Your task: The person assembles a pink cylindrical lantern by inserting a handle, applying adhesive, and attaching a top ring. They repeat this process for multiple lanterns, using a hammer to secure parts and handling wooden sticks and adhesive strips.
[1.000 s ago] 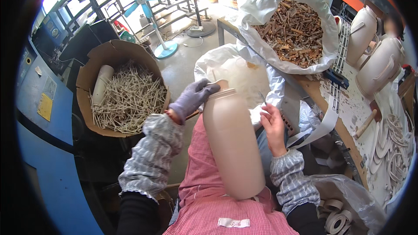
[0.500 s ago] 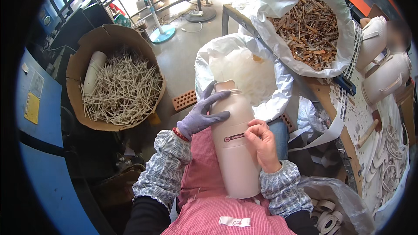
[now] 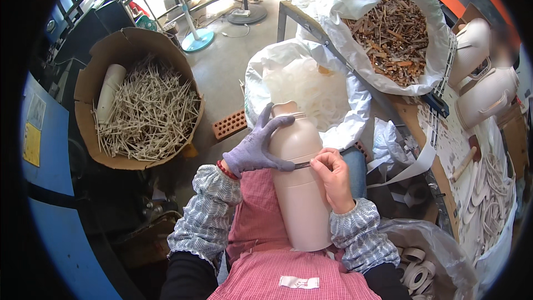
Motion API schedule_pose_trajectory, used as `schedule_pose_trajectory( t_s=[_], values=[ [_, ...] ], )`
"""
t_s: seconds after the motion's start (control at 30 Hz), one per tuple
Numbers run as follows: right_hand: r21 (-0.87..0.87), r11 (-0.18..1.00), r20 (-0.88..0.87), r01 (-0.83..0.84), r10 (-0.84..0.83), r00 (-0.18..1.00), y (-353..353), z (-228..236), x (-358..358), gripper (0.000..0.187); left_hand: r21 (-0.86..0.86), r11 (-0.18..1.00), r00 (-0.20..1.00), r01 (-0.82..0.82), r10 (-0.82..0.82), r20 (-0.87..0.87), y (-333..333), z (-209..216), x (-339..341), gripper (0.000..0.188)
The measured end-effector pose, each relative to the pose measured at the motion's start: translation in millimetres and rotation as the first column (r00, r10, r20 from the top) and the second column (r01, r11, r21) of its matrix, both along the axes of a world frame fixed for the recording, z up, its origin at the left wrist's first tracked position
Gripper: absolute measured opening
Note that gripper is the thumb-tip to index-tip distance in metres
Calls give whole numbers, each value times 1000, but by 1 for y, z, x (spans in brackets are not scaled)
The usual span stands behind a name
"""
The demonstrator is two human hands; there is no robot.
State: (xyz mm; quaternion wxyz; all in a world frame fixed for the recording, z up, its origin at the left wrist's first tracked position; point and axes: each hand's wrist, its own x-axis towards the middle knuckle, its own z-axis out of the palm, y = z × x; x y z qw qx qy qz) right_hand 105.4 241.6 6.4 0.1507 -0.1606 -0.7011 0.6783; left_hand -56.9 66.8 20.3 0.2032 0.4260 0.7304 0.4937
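Note:
A beige plastic jug body [image 3: 305, 211], with a spouted neck at its far end, leans upright on my lap against the pink checked apron [image 3: 252, 211]. My left hand [image 3: 255, 147], in a purple glove, wraps the upper part, fingers at the neck and thumb lower down. My bare right hand [image 3: 336, 178] is closed, thumb and fingertips pinching the right end of a narrow dark label strip [image 3: 302, 165]. The strip stretches across the body to my left thumb and shows almost edge-on. Whether its left end touches the jug I cannot make out.
A cardboard drum [image 3: 83, 105] of thin beige plastic sprues stands left. Ahead sits a white sack [image 3: 255, 78] of translucent rings; another sack [image 3: 338, 0] holds brown scraps. On the right bench [image 3: 413, 116] lie beige jugs [image 3: 486, 100] and a hammer [image 3: 466, 164]. A clear bag [image 3: 449, 250] holds tape rolls.
The label lay flat with its face showing; now it is a thin dark line higher up the body. My right hand has risen slightly with its end, and my left thumb has moved down to it.

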Motion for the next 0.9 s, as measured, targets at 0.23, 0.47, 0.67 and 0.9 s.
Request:
schedule_pose_trajectory(
  t_s=[0.23,0.47,0.67,0.9],
  values=[
    [37,996,-46,83,-81,996,3,-8,-1,12,-46,999,1000,12,-11,10,5,2,-1,101],
    [335,931,-107,145,-115,988,0,-8,2,41,-94,995,996,31,-23,82,7,10,-4,95],
    [734,656,-160,177,-86,983,2,14,-2,67,-79,993,994,-89,94,59,15,47,8,70],
    [-539,825,12,-173,213,977,67,-49,3,49,553,822,846,-131,-198,495,7,87,16,40]
  ],
)
